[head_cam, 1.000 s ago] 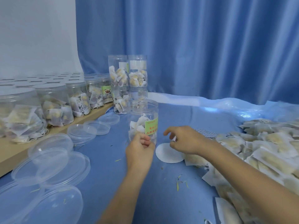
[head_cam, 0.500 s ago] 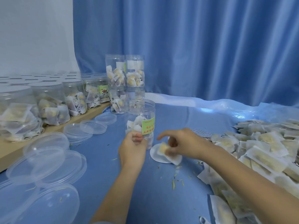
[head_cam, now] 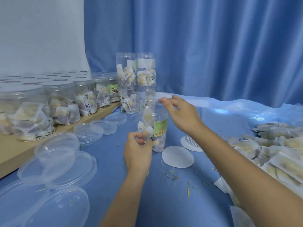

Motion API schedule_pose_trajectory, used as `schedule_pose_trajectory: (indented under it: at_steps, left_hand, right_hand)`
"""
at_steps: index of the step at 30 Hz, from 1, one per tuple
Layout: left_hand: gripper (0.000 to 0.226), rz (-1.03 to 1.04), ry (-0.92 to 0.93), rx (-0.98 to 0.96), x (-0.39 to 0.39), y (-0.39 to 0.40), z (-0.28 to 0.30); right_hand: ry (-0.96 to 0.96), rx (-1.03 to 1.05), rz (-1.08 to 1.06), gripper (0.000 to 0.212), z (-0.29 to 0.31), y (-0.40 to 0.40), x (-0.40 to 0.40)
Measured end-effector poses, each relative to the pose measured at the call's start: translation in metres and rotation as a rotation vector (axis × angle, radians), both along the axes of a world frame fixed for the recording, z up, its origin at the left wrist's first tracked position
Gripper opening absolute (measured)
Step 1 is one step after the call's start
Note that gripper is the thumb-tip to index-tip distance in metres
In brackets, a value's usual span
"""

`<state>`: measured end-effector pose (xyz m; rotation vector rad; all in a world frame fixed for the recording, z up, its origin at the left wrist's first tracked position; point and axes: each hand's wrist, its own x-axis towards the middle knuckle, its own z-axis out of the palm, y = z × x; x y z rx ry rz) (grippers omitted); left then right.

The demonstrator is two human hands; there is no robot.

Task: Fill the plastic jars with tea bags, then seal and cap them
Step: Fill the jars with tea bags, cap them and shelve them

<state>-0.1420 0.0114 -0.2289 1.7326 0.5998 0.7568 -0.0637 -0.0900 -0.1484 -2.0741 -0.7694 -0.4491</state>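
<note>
An open clear plastic jar (head_cam: 156,122) with a green label stands on the blue cloth, partly filled with tea bags. My left hand (head_cam: 137,152) grips its lower part from the near side. Just above and right of the rim is my right hand (head_cam: 179,114), fingers spread, nothing visible in them. One tea bag (head_cam: 147,113) sits high inside the jar below the rim. Loose tea bags (head_cam: 278,148) are heaped on the right. Two white round seal discs (head_cam: 177,158) lie just right of the jar.
Several clear lids (head_cam: 55,154) lie stacked and overlapping on the left. Capped filled jars (head_cam: 62,102) stand in rows on a wooden board (head_cam: 13,154). Two stacks of filled jars (head_cam: 136,79) stand behind the open one. A blue curtain hangs at the back.
My right hand picked a tea bag from beside the discs, rose to the jar's mouth, and no longer shows it. My left hand has kept its grip on the jar.
</note>
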Motion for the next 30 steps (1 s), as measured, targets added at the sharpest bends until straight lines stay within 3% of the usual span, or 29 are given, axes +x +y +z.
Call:
schedule_pose_trajectory:
  at_steps: [4,9,13,17,21,25,30]
  left_hand:
    - [0.032,-0.002,0.019,-0.002,0.000,-0.001,0.000]
    - [0.034,-0.004,0.024,-0.006,0.000,-0.003,-0.002]
    - [0.035,-0.013,0.029,-0.012,0.000,-0.002,-0.004]
    - [0.032,-0.052,0.026,-0.026,0.000,0.000,-0.006]
    - [0.018,-0.146,-0.008,-0.186,0.002,-0.002,-0.007]
    - [0.027,-0.233,-0.020,-0.295,0.004,-0.006,-0.004]
    - [0.020,-0.216,-0.009,-0.346,0.005,-0.007,-0.003]
  right_hand:
    - [-0.023,0.134,-0.050,0.026,-0.013,-0.019,0.001]
    - [0.160,-0.333,-0.053,0.023,-0.038,-0.038,0.010]
    - [0.258,-0.663,-0.043,0.052,-0.055,-0.042,0.013]
    - [0.341,-0.802,-0.068,0.075,-0.064,-0.043,0.015]
    - [0.352,-0.802,-0.084,0.080,-0.067,-0.044,0.015]
    - [0.352,-0.780,-0.091,0.080,-0.066,-0.045,0.015]
    - [0.412,-0.673,-0.071,0.064,-0.068,-0.045,0.014]
